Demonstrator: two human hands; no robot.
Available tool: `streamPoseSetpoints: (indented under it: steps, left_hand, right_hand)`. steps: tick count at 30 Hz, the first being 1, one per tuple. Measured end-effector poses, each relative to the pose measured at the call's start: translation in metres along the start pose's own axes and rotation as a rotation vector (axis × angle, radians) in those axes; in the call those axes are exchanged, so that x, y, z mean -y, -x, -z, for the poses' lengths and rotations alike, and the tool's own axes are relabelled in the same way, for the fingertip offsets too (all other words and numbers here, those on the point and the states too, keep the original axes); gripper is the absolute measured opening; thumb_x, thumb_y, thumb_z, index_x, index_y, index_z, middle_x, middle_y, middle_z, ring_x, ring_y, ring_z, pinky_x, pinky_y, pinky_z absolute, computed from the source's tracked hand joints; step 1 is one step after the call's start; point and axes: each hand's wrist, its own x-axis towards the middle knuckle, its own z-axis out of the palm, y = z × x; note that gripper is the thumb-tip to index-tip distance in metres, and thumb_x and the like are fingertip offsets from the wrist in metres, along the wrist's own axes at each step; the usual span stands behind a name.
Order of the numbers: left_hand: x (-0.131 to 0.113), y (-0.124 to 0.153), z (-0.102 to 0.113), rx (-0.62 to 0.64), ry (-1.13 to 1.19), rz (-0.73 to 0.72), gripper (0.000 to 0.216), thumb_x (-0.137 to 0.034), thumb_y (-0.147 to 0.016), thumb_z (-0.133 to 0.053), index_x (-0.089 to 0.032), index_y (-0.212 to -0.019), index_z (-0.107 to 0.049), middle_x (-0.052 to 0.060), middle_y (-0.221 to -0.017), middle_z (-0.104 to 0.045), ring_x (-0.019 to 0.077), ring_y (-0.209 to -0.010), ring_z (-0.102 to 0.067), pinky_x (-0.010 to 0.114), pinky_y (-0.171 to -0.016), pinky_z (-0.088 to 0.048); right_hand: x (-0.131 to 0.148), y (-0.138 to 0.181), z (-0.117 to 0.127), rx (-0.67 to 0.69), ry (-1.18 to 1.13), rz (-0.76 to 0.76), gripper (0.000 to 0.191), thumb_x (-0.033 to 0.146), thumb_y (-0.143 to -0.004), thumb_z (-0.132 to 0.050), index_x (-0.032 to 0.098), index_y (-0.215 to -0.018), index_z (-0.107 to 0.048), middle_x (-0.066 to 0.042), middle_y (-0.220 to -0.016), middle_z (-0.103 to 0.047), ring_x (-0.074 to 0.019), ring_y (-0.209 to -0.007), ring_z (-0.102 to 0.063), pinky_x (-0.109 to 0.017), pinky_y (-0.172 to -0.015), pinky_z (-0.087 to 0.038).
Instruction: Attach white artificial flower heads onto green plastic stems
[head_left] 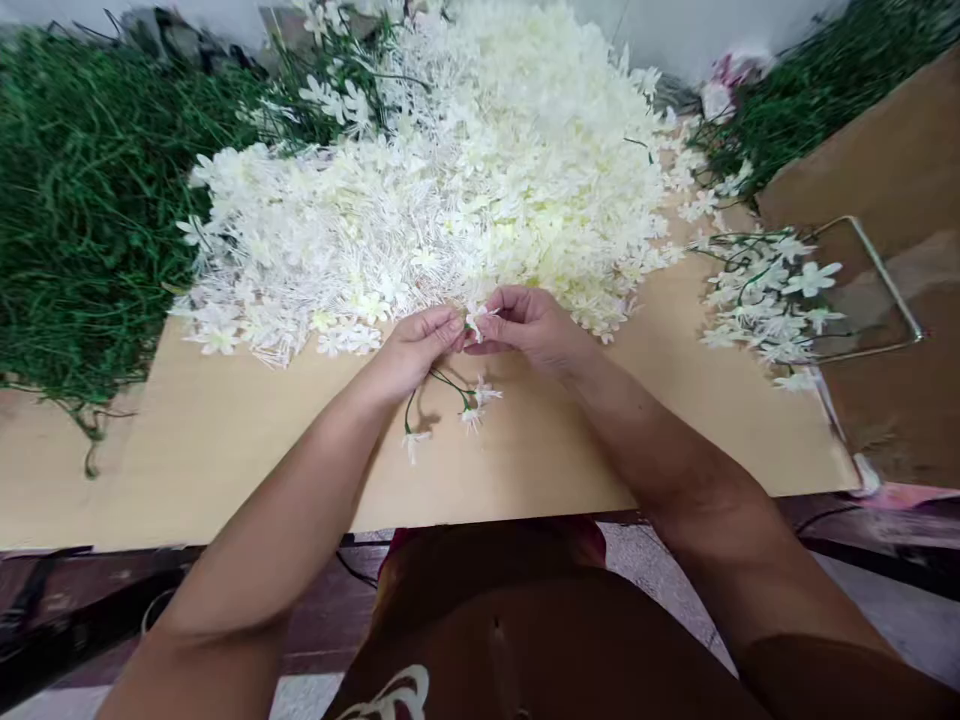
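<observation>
1. Sprig (453, 384) is pinched near its top in the left hand's (420, 345) fingertips, its lower blooms dangling over the table (225, 450).
2. A white flower (475, 318) is pinched by the right hand (536, 330), right up beside the left.
3. Loose blooms (420, 220) are heaped on the table just beyond.
4. Greens (90, 200) are piled on the left.
5. Over right, a flower bunch (772, 295) is laid by a wire frame (885, 272) and cardboard (892, 410); whether that's a box can't be told.
</observation>
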Motion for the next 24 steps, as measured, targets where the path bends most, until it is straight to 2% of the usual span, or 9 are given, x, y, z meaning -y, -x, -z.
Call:
streamPoseSetpoints:
  steps: [7,13,19,24]
  left_hand:
    - [0.005,-0.001,0.001,0.055,-0.058,0.004,0.057,-0.068,-0.071,-0.075,-0.018,-0.061,-0.049,-0.005,-0.055,-0.037,0.0087,-0.053,-0.03,0.026,-0.052,-0.021]
    - [0.006,-0.003,0.004,0.085,-0.177,-0.014,0.052,-0.063,-0.079,-0.068,-0.019,-0.06,-0.048,-0.005,-0.057,-0.038,0.0098,-0.056,-0.033,0.027,-0.054,-0.024]
    - [0.006,-0.004,0.004,0.114,-0.245,-0.018,0.051,-0.062,-0.079,-0.065,-0.019,-0.06,-0.045,-0.004,-0.058,-0.038,0.011,-0.058,-0.035,0.026,-0.056,-0.027]
    - [0.007,-0.005,0.004,0.128,-0.293,-0.023,0.048,-0.059,-0.081,-0.062,-0.019,-0.061,-0.046,-0.004,-0.058,-0.038,0.011,-0.057,-0.034,0.027,-0.056,-0.028]
  right_hand:
    - [-0.011,0.003,0.002,0.026,-0.066,-0.006,0.045,0.041,-0.051,-0.096,0.018,-0.066,-0.06,0.007,-0.063,-0.066,-0.0077,-0.063,-0.066,-0.031,-0.082,-0.063]
    - [-0.014,0.003,0.002,-0.004,-0.134,-0.059,0.046,0.04,-0.047,-0.098,0.018,-0.064,-0.061,0.006,-0.065,-0.068,-0.0094,-0.067,-0.069,-0.031,-0.086,-0.062]
    - [-0.014,0.003,0.0,-0.001,-0.15,-0.062,0.046,0.04,-0.046,-0.098,0.018,-0.063,-0.061,0.005,-0.064,-0.069,-0.0093,-0.066,-0.069,-0.027,-0.081,-0.061]
    - [-0.014,0.003,0.0,0.003,-0.139,-0.069,0.047,0.041,-0.045,-0.098,0.017,-0.061,-0.061,0.004,-0.06,-0.069,-0.0068,-0.06,-0.065,-0.02,-0.068,-0.056]
